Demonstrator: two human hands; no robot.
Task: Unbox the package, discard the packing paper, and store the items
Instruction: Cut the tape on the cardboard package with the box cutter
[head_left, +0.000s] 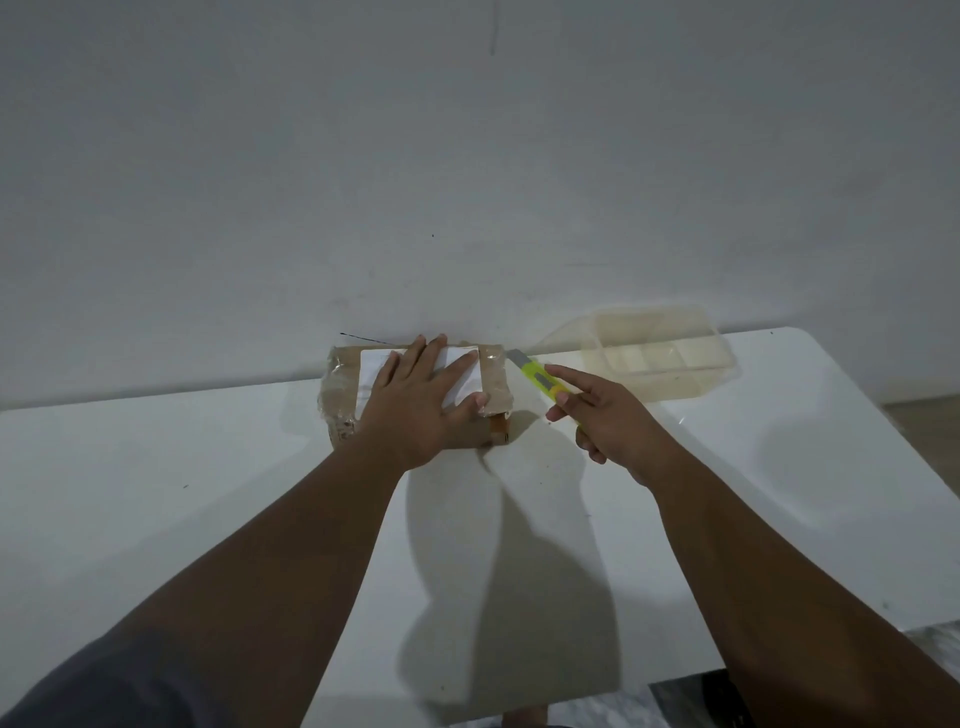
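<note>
Pressing down on the box (343, 395) with the left hand (426, 410), palm flat and fingers spread over the white label (462, 382), not gripping anything, only keeping the box from sliding on the worktop (208, 493) while cutting. Sitting near the far edge of the worktop, close to the wall (467, 156), still closed and wrapped in clear tape. Holding a yellow-green cutter (540, 382) in the right hand (610, 423), fingers closed around the handle, index finger stretched along the top for guiding. Pointing the blade (517, 357) toward the far right corner of the box, very near or just touching it; not possible to tell which. Probably beginning to slit the tape along that right end. Waiting to the right, near the wall, a clear tray (670, 358) with compartments, open and looking empty, likely placed there for storing the items. Keeping the left fingertips close to the blade path, so some risk of a slip there.
</note>
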